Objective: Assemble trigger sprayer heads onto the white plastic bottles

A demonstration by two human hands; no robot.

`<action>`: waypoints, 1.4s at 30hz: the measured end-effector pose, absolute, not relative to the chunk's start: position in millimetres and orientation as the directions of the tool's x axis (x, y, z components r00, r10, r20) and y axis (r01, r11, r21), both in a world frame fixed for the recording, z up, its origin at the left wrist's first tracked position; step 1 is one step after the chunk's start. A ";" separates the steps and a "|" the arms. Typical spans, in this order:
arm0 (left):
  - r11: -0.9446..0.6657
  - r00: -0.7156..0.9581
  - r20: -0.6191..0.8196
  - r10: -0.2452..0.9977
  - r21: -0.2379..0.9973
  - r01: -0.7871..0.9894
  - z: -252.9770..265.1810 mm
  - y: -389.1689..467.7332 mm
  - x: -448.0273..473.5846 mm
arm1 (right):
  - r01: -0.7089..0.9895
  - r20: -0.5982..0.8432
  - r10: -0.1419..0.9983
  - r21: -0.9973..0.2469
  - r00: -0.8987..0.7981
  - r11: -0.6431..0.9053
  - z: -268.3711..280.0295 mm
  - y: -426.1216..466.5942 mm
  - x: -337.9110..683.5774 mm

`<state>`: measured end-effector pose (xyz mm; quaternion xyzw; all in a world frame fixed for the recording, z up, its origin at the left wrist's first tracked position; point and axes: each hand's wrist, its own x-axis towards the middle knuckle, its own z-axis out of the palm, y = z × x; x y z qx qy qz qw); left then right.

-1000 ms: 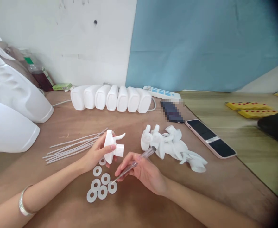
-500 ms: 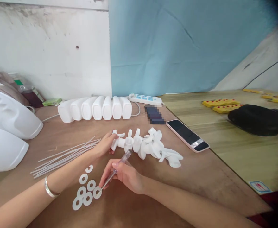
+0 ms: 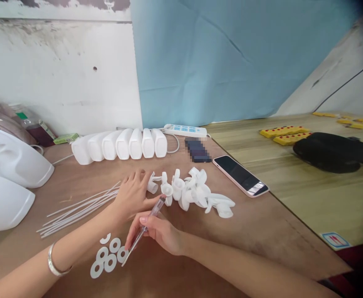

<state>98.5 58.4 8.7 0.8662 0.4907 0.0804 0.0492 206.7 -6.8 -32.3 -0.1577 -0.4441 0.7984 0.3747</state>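
Observation:
My right hand is closed around a thin tool with a clear handle, which looks like a small screwdriver. Its metal tip points down beside the white ring washers lying on the brown table. My left hand has its fingers spread and holds nothing that I can see. Just right of its fingertips begins a row of white plastic spout-like pieces, ending in a jumbled heap. Thin white tubes lie in a loose bundle by my left wrist, partly behind the hand. My left forearm covers some washers.
White bottles lie lined up at the back, with a power strip behind. Two phones, one dark and one pink-edged, rest to the right. Large white containers stand left. Yellow blocks and a black object lie far right.
My left hand has let go of a white plastic piece and spread its fingers. The tool's tip has come off a washer to the table beside it. The view has shifted slightly.

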 end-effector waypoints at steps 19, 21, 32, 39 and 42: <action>-0.235 0.541 0.020 0.841 0.914 0.331 -3.4 50.9 90.3 | -0.472 0.074 0.753 -0.818 -0.654 -0.328 -35.4 -7.0 204.9; -0.210 0.584 0.009 0.812 0.937 0.279 -0.4 48.2 92.7 | -0.469 0.078 0.753 -0.822 -0.653 -0.322 -34.7 -7.1 204.7; -0.140 0.474 -0.002 0.881 0.954 0.265 0.7 34.6 47.3 | -0.003 -0.114 0.766 -0.989 -0.633 -0.149 -21.0 -11.8 209.9; -0.287 0.627 0.080 0.775 0.928 0.236 -10.7 24.3 23.9 | 0.896 -0.097 0.937 -0.342 -0.334 0.284 -7.2 -16.4 209.4; -0.446 0.680 0.116 0.724 0.831 0.333 -11.2 26.2 22.0 | 0.942 -0.060 0.941 0.008 -0.333 0.334 -12.4 -18.7 203.8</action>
